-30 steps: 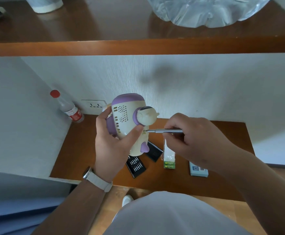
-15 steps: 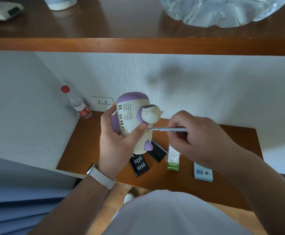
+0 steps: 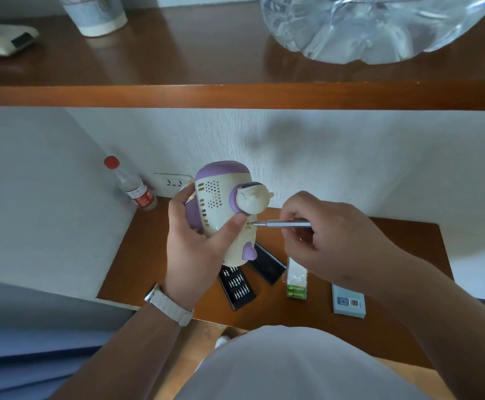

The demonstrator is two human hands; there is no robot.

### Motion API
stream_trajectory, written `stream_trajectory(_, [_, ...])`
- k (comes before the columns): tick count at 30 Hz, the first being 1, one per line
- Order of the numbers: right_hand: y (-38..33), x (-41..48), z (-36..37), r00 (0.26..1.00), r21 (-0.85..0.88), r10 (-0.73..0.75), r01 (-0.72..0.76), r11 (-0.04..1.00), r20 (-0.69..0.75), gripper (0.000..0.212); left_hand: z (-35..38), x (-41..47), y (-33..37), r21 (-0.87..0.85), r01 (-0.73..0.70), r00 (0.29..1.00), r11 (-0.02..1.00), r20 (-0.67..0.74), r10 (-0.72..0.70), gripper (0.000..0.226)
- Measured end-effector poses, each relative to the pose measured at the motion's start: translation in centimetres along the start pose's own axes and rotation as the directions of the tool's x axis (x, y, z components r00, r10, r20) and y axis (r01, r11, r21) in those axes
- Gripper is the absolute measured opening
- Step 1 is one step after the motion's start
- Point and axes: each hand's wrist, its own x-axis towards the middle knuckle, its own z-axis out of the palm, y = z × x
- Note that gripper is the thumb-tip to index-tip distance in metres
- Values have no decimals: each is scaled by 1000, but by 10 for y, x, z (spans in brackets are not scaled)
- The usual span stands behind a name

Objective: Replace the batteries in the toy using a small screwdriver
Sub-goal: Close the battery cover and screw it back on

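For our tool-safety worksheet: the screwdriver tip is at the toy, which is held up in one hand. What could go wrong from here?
1. The tip of the screwdriver sits right beside the thumb of the left hand; a slip could jab it.
2. The toy is held in the air, off the table, so it may twist under pressure and the tip could skip out of place.

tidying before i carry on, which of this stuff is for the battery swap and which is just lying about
For the job: cream and purple plastic toy in left hand; slim silver screwdriver in right hand; black tray of bits; green-labelled battery pack.
Lying about: red-capped clear bottle; small pale blue box; white paper cup; big clear water jug.
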Motion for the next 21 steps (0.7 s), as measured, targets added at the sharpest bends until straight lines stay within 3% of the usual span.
stream_trajectory(5, [4, 2, 0, 1000, 32, 12, -13, 999, 15, 3, 3, 2, 0, -3, 6, 1000, 1000, -1, -6, 85])
stream_trajectory(11, [7, 5, 1, 1000, -27, 14, -14, 1000, 0, 19, 6, 3, -2, 1, 14, 1000, 1000, -8, -14, 84])
stream_trajectory(17, [8, 5, 4, 998, 40, 47, -48, 998, 39, 8, 7, 5, -3, 26, 8, 1000, 1000, -5, -8, 80])
stream_trajectory(21, [10, 7, 4, 996, 59, 69, -73, 996, 58, 14, 10, 7, -3, 35, 23, 1000, 999, -6, -22, 85])
